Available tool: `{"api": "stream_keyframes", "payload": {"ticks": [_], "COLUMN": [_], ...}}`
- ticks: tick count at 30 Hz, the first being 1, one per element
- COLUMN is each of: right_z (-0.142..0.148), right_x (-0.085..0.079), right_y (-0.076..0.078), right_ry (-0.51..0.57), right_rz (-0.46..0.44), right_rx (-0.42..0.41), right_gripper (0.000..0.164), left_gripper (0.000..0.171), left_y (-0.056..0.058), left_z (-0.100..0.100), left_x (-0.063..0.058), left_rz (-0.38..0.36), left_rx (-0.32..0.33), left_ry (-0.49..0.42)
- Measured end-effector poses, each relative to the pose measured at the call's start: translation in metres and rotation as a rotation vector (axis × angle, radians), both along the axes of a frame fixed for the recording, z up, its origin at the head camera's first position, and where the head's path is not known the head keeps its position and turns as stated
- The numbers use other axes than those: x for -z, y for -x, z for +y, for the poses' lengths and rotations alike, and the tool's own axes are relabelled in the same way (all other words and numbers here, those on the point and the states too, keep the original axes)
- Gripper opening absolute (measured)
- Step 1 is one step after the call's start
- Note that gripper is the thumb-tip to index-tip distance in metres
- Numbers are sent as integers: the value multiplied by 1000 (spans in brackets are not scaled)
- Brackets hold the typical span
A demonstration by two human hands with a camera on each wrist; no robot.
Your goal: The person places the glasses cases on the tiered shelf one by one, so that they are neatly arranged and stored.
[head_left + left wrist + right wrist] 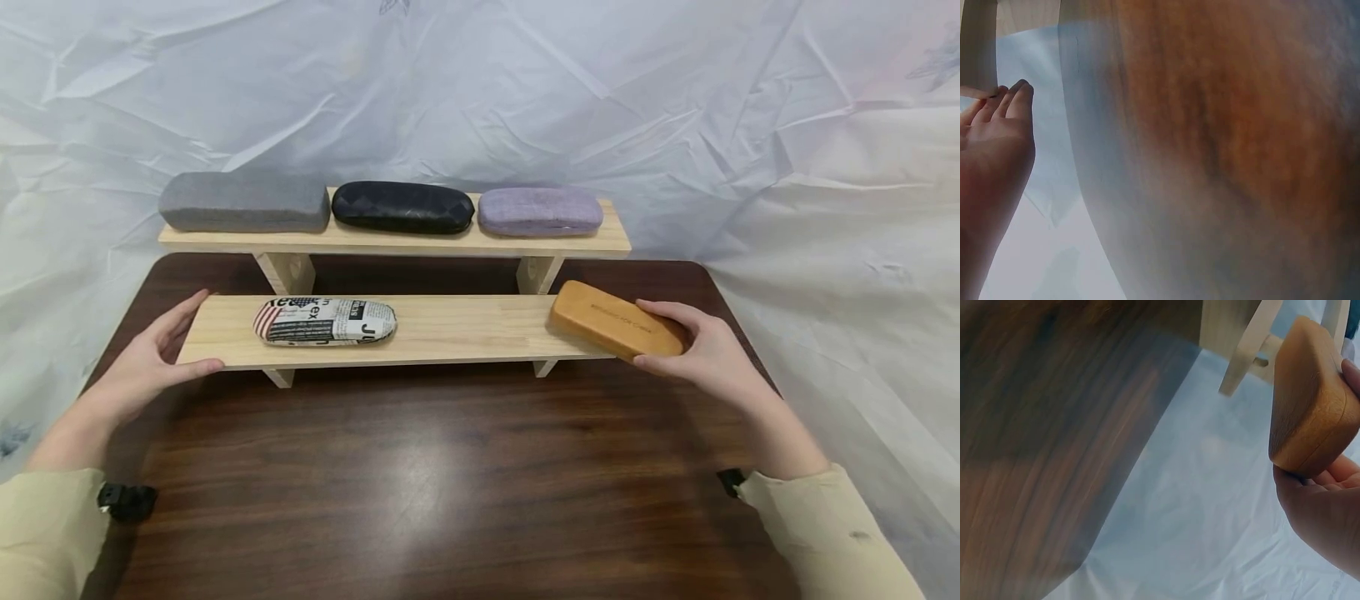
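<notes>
My right hand (705,346) grips the right end of a tan glasses case (611,318), thumb at the near side and fingers at the far side. The case slants over the right end of the lower board of a two-tier wooden shelf (465,329). In the right wrist view that case (1310,394) stands out past the shelf's side. My left hand (153,358) holds the left end of the lower board, its thumb along the front edge and fingers at the back corner. A newspaper-print glasses case (326,322) lies on that board, towards the left.
On the upper board sit a grey glasses case (243,202), a black one (402,207) and a lilac one (540,211). The shelf stands at the back of a dark wooden table (420,467). White sheeting (480,92) hangs behind and around it.
</notes>
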State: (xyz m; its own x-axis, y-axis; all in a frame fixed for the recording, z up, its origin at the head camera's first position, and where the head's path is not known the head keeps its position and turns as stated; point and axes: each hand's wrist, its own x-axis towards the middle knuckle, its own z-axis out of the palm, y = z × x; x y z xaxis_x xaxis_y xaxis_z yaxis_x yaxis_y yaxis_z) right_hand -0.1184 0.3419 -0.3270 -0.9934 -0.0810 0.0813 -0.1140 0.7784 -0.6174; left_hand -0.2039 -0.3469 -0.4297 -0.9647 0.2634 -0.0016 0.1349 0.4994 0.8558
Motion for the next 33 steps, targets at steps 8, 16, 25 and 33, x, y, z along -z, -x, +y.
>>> {"api": "stream_keyframes", "payload": {"ticks": [8,16,25,33], "right_z": [-29,-53,-80,-104], "right_x": [3,8,18,24], "right_y": [23,42,66,81], "right_ry": [67,110,98,79], "right_rz": [-16,-32,-73,-76], "right_rx": [-123,-208,-322,-391], "right_gripper": [73,75,78,78], "left_gripper": [103,103,103,103], "left_y": [1,3,1,0], "left_z": [-1,0,0,-1], "left_x": [-1,-3,-1,-1], "left_rz": [13,15,14,11], "left_rx": [10,10,8,8], "left_ry": [-23,-16,-16,-16]}}
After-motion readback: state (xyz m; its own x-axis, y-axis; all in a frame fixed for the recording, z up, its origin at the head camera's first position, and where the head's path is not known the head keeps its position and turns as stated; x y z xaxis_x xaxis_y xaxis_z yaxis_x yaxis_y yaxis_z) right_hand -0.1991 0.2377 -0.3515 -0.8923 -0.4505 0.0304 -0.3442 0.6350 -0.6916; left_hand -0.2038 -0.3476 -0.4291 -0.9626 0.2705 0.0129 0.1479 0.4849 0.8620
